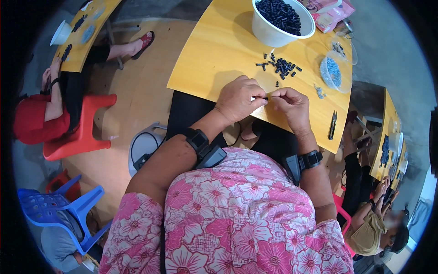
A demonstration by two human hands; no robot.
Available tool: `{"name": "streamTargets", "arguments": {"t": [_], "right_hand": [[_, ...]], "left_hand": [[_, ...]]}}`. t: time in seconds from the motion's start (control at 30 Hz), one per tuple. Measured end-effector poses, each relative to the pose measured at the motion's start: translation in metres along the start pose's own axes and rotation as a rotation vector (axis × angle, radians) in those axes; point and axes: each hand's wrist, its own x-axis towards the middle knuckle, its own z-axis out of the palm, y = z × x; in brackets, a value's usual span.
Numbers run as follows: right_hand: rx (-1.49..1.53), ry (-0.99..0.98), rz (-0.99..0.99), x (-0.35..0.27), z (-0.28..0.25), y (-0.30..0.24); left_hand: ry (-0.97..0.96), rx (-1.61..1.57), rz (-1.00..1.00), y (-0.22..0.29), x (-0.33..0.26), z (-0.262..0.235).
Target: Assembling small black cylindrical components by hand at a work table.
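Close together over the table's near edge, my two hands work with fingers pinched. Between the thumb and forefinger of my left hand (239, 97) is a small black plastic piece (265, 98), mostly covered. My right hand (292, 104) has its fingertips closed just beside that piece; whatever they hold is too small to make out. Just beyond my hands lie a single black piece (277, 84) and a loose pile of short black cylindrical pieces (284, 67). Right of the pile, a round clear tub (345, 84) contains tiny light-blue parts (332, 72).
A white bucket (264, 34) full of black pieces stands at the back of the yellow table (205, 55). Thread snips (333, 125) lie at right, near some spilled blue bits (320, 92). A pink bag (332, 13) sits behind. Other people work at tables on both sides.
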Motion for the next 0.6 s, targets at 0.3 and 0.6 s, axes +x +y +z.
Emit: {"name": "streamTargets", "arguments": {"t": [0.3,0.6], "right_hand": [[-0.044,-0.052,0.083,0.0033,0.0009,-0.0004],[0.046,-0.080,0.045,0.0079,0.0010,0.0000]], "left_hand": [[-0.025,0.086,-0.011,0.0039,-0.0013,-0.0022],[-0.025,0.101,0.007,0.0047,-0.0014,-0.0023]]}}
